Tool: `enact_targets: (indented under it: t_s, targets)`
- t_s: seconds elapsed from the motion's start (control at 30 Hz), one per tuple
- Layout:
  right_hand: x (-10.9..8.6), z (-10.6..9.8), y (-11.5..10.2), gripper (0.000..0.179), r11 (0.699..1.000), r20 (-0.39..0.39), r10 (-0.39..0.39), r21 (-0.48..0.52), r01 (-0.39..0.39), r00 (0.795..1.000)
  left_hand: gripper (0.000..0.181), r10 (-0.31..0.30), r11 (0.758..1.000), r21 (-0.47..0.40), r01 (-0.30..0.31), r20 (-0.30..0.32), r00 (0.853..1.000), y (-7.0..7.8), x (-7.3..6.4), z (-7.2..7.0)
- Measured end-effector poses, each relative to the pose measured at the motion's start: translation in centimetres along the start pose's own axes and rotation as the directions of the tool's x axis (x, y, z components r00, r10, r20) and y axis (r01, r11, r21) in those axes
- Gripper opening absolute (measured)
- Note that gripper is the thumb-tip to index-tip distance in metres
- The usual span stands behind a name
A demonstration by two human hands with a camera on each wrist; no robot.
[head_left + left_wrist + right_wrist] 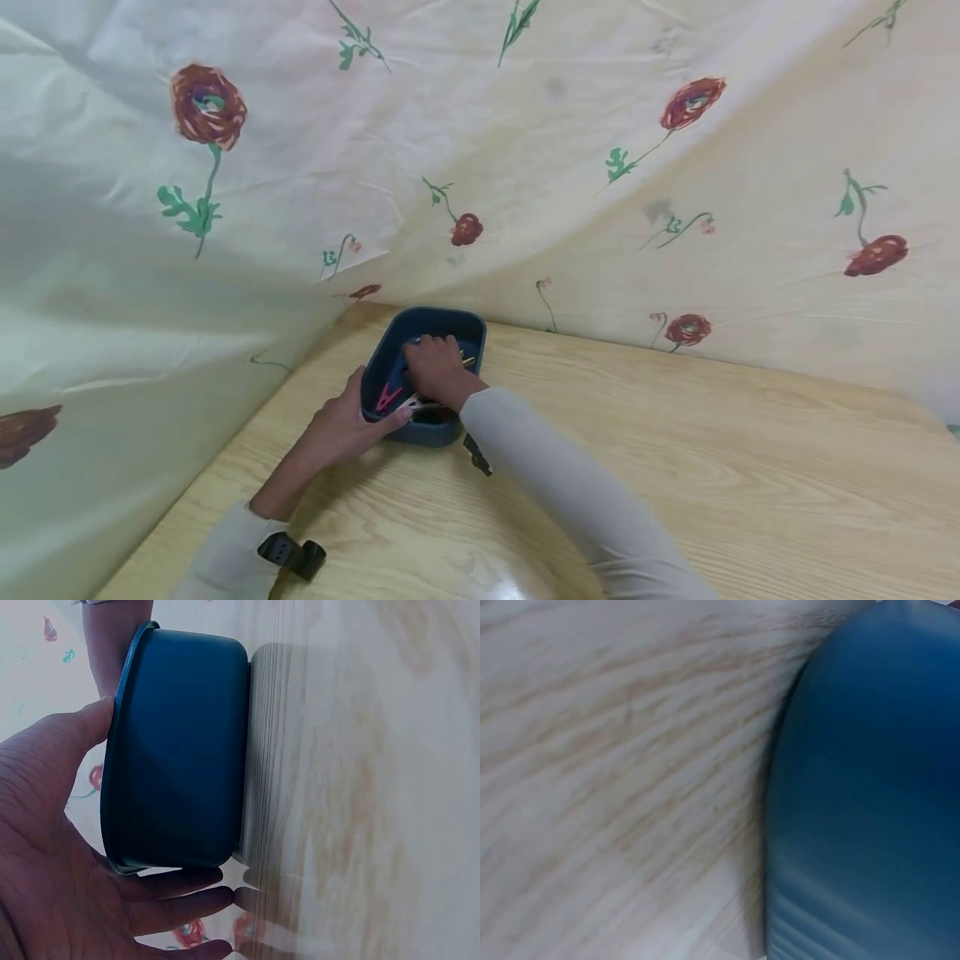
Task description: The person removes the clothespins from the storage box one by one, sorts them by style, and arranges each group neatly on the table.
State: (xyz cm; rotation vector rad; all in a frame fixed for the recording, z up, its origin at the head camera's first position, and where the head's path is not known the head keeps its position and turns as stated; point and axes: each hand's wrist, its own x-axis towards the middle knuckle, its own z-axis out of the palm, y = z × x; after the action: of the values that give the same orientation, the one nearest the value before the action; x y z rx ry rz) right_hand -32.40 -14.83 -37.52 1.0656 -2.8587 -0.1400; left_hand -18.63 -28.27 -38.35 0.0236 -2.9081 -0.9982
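A dark blue plastic tub (397,435) stands on the wooden table, with small things inside. My left hand (341,425) holds it at the near left corner, thumb over the rim and fingers along the outer side. The left wrist view shows the thumb on the rim of the tub (180,750) and the other fingers beside its wall. My right hand (435,367) reaches down into the tub; its fingertips are hidden. Near it lie a pink V-shaped piece like a clothespin (387,397) and thin yellow pieces (468,362). Only the tub's outer wall (870,795) fills the right wrist view's right side.
Wooden table (675,450) extends to the right and toward me. A flower-printed cloth (570,167) hangs close behind the tub and along the left side. Black wrist devices sit on the left wrist (288,554) and the right wrist (477,457).
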Motion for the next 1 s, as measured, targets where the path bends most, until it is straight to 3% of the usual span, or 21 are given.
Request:
enact_targets:
  t_s: [0.2, 0.37, 0.77, 1.0]
  targets:
    - [0.3, 0.2, 0.8, 0.028, 1.000, 0.058, 0.013, 0.019, -0.014, 0.998, 0.107, 0.017, 1.000, 0.008, -0.017, 0.004, 1.000, 0.6, 0.4, -0.4]
    - [0.3, 0.1, 0.9, 0.029, 1.000, 0.060, 0.020, 0.014, -0.021, 0.998, 0.110, 0.008, 1.000, 0.013, -0.009, 0.024, 1.000, 1.0, 0.6, -0.5]
    - [0.2, 0.2, -0.2, 0.017, 1.000, 0.045, 0.003, 0.000, -0.003, 0.999, 0.106, -0.034, 0.999, -0.002, 0.034, 0.007, 0.999, 0.6, -0.1, -0.2]
    - [0.0, 0.5, -0.3, 0.020, 1.000, 0.041, 0.017, -0.014, -0.017, 0.999, 0.103, -0.037, 0.999, -0.017, 0.037, 0.010, 0.999, 0.5, -0.1, 0.1]
